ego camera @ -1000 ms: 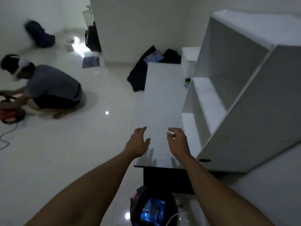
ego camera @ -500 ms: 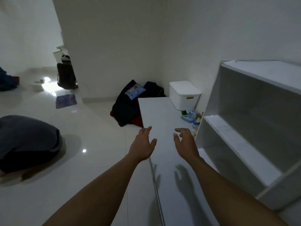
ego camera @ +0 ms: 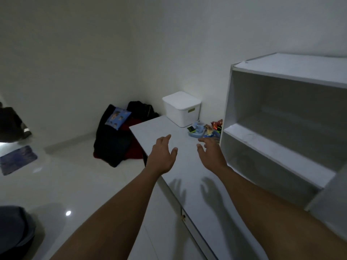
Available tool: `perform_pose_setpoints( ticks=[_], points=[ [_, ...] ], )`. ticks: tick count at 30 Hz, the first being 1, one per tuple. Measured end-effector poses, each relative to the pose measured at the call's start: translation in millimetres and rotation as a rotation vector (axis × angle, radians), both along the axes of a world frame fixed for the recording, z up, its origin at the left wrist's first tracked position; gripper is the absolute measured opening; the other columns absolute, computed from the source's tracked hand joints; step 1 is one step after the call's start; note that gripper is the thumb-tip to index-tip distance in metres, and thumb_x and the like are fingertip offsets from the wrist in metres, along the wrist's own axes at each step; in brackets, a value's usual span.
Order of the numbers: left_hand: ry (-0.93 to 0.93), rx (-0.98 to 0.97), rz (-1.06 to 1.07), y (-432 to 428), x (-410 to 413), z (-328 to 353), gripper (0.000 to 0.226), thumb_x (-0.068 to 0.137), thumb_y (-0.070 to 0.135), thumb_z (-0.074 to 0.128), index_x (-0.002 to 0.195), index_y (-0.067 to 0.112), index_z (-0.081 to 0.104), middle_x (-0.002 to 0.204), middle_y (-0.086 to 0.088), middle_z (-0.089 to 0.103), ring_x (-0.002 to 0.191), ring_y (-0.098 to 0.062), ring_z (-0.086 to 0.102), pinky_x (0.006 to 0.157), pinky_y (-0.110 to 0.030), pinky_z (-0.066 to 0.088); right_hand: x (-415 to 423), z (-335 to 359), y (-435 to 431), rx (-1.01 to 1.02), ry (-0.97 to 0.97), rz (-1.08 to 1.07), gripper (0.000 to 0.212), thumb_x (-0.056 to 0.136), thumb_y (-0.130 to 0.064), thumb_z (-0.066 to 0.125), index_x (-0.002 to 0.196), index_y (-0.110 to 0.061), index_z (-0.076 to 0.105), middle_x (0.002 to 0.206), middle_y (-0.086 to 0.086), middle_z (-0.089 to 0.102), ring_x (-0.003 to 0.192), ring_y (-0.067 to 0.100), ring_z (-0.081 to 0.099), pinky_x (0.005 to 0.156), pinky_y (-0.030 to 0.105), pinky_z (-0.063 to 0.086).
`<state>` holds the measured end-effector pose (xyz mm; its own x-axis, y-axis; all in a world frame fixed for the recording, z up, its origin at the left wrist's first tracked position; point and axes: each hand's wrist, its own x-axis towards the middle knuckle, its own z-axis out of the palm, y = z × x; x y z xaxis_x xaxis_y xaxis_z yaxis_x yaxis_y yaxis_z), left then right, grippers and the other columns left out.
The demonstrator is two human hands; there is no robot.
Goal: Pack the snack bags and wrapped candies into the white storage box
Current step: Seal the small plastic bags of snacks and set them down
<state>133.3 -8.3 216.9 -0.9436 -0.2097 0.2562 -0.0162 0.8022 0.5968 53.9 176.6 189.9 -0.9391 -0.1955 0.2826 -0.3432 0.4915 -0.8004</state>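
Reaching out over the white counter [ego camera: 154, 132], both hands hang in the air with fingers spread wide and nothing in them; their shadows on the top show that neither one touches it. The left hand [ego camera: 163, 156] is over the counter's left edge. The right hand [ego camera: 210, 154] is further in, its fingertips near the heap of snack bags and wrapped candies [ego camera: 205, 129], which looks like the first target. That heap lies at the far right of the counter, wedged between the white storage box [ego camera: 181, 109] and the side of an open white shelf unit [ego camera: 281, 128]. The box stands at the far end against the wall with its lid on, so it likely has to be opened before anything goes in. Beyond the counter's far left corner, dark bags and a blue cushion [ego camera: 117, 118] are piled on the glossy white floor [ego camera: 75, 175], and a blue mat [ego camera: 17, 159] lies well apart. The room is dim.
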Motion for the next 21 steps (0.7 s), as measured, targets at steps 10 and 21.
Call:
perform_pose_setpoints(
  ticks=[10, 21],
  points=[
    [-0.079, -0.014, -0.181, -64, -162, -37, 0.060, 0.100, 0.039, 0.046, 0.153, 0.019, 0.026, 0.155, -0.009, 0.028, 0.140, -0.027, 0.034, 0.113, -0.042, 0.033, -124, -37, -42, -0.050, -0.055, -0.211, 0.024, 0.098, -0.018, 0.055, 0.121, -0.015, 0.061, 0.129, 0.005, 0.057, 0.117, 0.021, 0.056, 0.097, 0.035, 0.048],
    [-0.180, 0.032, -0.304, -129, -305, -72, 0.059, 0.100, 0.036, 0.048, 0.152, 0.016, 0.028, 0.156, -0.009, 0.029, 0.142, -0.024, 0.032, 0.115, -0.037, 0.027, -200, -94, -73, -0.074, -0.185, -0.418, 0.024, 0.096, -0.020, 0.058, 0.120, -0.015, 0.062, 0.123, 0.002, 0.058, 0.113, 0.018, 0.057, 0.098, 0.038, 0.048]
  ],
)
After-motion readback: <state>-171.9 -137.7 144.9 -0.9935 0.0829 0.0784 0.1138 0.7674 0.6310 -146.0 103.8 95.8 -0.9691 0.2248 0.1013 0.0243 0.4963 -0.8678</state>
